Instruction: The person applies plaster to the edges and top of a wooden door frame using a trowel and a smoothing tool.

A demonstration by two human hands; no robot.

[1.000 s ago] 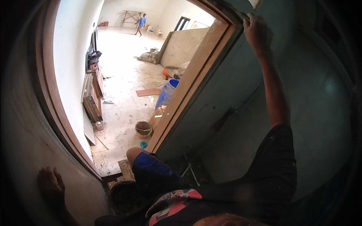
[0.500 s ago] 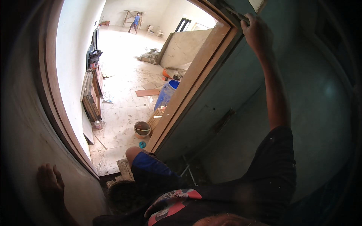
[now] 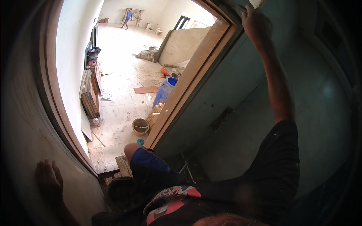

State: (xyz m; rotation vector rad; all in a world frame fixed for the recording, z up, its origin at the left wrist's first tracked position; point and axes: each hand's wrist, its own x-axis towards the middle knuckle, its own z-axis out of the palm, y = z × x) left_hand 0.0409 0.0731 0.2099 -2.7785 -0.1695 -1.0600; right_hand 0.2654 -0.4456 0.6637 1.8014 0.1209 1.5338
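Note:
My right hand (image 3: 258, 25) is raised at the top right, by the upper corner of the wooden door frame (image 3: 187, 89). Its fingers are closed around a thin grey tool (image 3: 238, 6), mostly hidden, whose exact kind I cannot make out. The tool is close to the dark grey-green wall (image 3: 211, 90) above the frame. Low on the left, my left hand (image 3: 49, 176) lies flat against the pale wall (image 3: 30, 132), fingers stretched out and holding nothing.
Through the doorway, a bucket (image 3: 140, 127) with a stick in it stands near a blue barrel (image 3: 164, 92). Stacked boards (image 3: 89, 94) lean on the left wall. A reddish plank (image 3: 146, 90) lies on the dirty floor. A person in blue (image 3: 128, 17) is far back.
My right hand has shifted slightly at the frame's top corner, and less of the tool shows. The left hand stays against the wall. The far person has moved left.

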